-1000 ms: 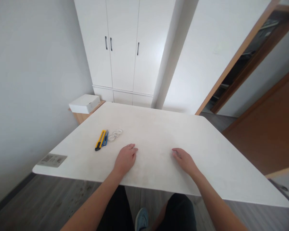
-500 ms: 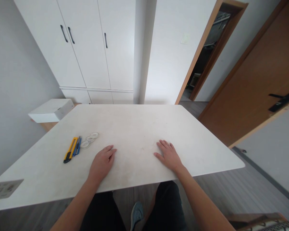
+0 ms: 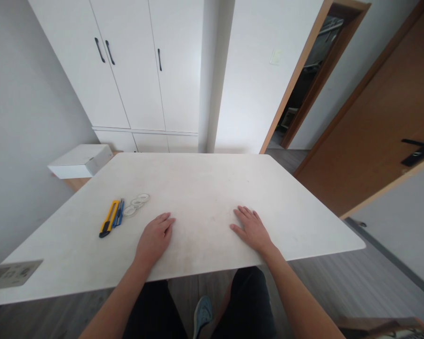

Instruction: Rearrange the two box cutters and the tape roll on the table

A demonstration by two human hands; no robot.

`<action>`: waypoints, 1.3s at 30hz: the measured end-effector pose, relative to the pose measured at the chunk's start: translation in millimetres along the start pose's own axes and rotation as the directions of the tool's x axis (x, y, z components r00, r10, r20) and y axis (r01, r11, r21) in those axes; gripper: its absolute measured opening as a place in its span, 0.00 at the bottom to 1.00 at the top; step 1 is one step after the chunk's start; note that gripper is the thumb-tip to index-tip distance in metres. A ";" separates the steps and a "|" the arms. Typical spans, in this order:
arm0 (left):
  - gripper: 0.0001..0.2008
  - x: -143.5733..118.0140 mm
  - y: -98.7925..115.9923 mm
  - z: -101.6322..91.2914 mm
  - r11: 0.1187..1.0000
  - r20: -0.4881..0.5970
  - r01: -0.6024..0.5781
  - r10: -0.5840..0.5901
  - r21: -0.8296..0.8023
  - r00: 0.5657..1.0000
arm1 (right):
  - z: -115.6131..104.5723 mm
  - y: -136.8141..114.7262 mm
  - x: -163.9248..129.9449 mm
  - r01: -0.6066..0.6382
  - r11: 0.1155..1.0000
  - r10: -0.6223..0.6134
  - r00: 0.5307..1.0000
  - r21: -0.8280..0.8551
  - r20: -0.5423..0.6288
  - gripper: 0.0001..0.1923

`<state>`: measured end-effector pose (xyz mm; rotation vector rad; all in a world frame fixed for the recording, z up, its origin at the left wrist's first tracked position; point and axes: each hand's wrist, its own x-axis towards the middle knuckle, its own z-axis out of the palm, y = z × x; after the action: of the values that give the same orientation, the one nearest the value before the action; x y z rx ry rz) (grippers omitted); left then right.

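Both hands lie flat, palm down, on a white table (image 3: 204, 183). My left hand (image 3: 154, 238) rests near the front edge, fingers loosely apart, holding nothing. My right hand (image 3: 251, 229) lies flat a hand's width to its right, fingers spread, also holding nothing. To the left of my left hand lie a yellow utility knife (image 3: 108, 224), a smaller blue cutter (image 3: 118, 219) beside it, and a few clear tape rolls (image 3: 137, 205) in a short row. None of these touch my hands.
A grey label sticker (image 3: 12, 274) sits on the table's front left corner. A white box (image 3: 80, 160) rests on a low wooden stand at the back left. White cabinets (image 3: 134, 66) stand behind, and a brown door (image 3: 381, 117) hangs open at the right.
The view has swung right and levelled since one second ago. My hands stay flat on the table in nearly the same places; the right fingers have spread.
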<state>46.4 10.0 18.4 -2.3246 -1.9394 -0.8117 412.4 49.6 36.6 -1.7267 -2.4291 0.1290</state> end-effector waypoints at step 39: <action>0.19 -0.5 -1.7 2.0 0.999 0.010 -0.019 0.018 0.032 1.000 | -1.0 0.1 -1.4 0.005 1.000 -0.005 1.000 0.000 -0.003 0.34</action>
<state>45.6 10.5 16.0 -2.3295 -1.9168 -0.7629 413.1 48.3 37.5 -1.7198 -2.4304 0.1258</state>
